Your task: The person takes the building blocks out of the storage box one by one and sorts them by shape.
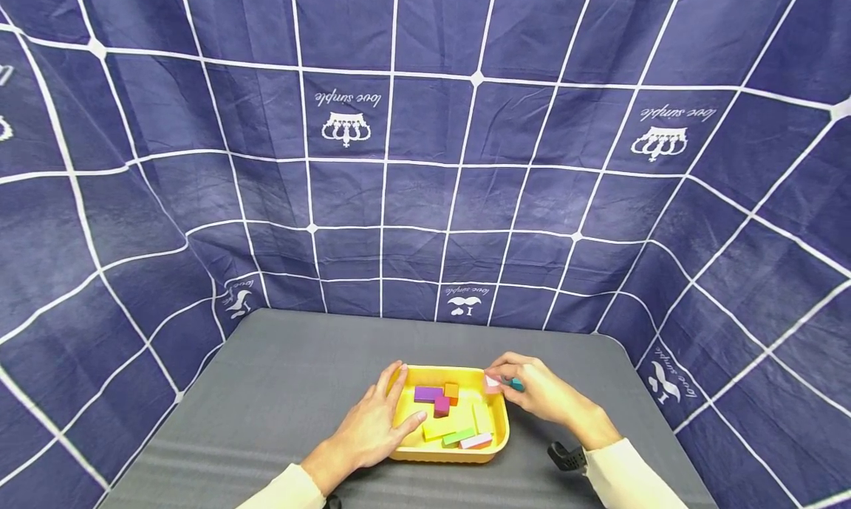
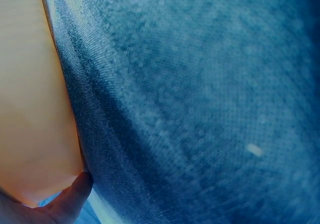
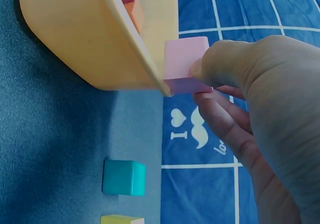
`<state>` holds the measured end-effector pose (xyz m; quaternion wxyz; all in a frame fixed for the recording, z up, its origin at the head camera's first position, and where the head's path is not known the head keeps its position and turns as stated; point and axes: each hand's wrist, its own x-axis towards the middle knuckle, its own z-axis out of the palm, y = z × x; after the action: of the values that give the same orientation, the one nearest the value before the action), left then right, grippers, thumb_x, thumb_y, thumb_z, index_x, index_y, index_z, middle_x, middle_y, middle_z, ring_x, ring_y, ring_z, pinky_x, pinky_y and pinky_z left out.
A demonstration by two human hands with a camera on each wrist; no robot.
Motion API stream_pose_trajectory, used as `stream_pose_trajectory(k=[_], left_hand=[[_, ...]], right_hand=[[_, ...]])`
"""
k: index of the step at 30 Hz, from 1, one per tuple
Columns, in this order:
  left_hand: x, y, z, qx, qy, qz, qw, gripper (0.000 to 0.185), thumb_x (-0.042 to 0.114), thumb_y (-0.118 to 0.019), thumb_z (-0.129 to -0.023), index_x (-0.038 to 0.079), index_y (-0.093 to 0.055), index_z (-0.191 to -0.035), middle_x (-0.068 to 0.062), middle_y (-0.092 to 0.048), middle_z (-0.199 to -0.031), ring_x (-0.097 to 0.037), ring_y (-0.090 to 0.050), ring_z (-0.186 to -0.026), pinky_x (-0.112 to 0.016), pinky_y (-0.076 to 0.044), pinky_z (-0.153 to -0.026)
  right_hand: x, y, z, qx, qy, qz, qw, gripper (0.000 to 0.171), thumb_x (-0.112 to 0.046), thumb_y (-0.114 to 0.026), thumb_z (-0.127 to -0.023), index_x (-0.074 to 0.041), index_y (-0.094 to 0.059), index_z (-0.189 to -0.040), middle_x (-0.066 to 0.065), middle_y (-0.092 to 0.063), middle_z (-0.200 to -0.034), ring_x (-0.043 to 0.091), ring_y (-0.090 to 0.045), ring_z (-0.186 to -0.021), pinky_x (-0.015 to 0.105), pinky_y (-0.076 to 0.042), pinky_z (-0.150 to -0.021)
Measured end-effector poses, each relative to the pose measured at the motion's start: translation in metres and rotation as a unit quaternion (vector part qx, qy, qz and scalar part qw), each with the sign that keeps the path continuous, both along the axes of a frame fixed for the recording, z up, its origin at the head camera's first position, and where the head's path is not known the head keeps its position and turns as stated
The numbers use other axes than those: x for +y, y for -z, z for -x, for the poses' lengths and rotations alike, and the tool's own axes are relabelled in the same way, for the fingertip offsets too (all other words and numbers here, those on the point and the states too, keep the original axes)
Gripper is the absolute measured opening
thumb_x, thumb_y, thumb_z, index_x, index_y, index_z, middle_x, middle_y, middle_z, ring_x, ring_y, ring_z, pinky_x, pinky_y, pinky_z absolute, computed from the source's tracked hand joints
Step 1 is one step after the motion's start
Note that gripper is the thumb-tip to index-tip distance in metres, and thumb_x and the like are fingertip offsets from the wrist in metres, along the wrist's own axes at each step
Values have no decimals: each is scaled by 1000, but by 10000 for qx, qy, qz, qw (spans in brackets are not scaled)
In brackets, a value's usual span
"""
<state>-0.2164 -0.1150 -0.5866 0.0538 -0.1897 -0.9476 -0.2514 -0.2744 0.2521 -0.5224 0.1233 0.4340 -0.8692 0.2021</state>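
Observation:
A pink cube [image 3: 185, 59] is pinched between the thumb and fingers of my right hand [image 1: 541, 391], at the right rim of a yellow plastic tub [image 1: 450, 456]. My left hand [image 1: 372, 424] rests along the tub's left side, with the fingers fairly straight and the thumb over the tub. Inside lie a purple block [image 1: 428, 394], an orange block [image 1: 451, 392], a magenta block [image 1: 442, 406], yellow blocks [image 1: 439, 427], a green block [image 1: 458, 437] and a pale pink block [image 1: 476, 441].
Outside the tub, a teal block [image 3: 123, 177] lies on the grey surface [image 1: 299, 369] under my right hand. Beside it is a yellow block [image 3: 121, 219], partly cut off in the right wrist view. A blue checked cloth [image 1: 425, 199] hangs behind and at both sides.

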Motion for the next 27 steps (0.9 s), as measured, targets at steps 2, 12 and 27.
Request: stream_pose_trajectory(k=[2,12,27], left_hand=[[0,0,0,12,-6,9,10000,101,78,-54,-112,8,-38,-182,-12,-36,-189,-45,-67,-148,-65,-63,-110],[0,-1,0,62,-31,33,10000,100,77,-55,-112,9,-38,-182,-11,-37,-188,-45,-67,-148,-64,-64,-110],[0,-1,0,36,-21,29,10000,100,77,-55,-112,8,-38,-183,-11,-36,-189,-45,-67,-147,-64,-64,-109]], right_hand=[[2,0,0,53,-2,41,10000,32,6,-87,-98,-2,-87,-129,3,-83,-122,19,-83,-111,40,-71,-95],[14,-1,-1,138,72,172,9997,36,9,-87,-95,-3,-87,-128,2,-83,-123,19,-83,-109,36,-70,-91],[35,0,0,461,418,277,9977,41,11,-90,-89,-5,-87,-126,-1,-84,-122,17,-83,-109,41,-70,-93]])
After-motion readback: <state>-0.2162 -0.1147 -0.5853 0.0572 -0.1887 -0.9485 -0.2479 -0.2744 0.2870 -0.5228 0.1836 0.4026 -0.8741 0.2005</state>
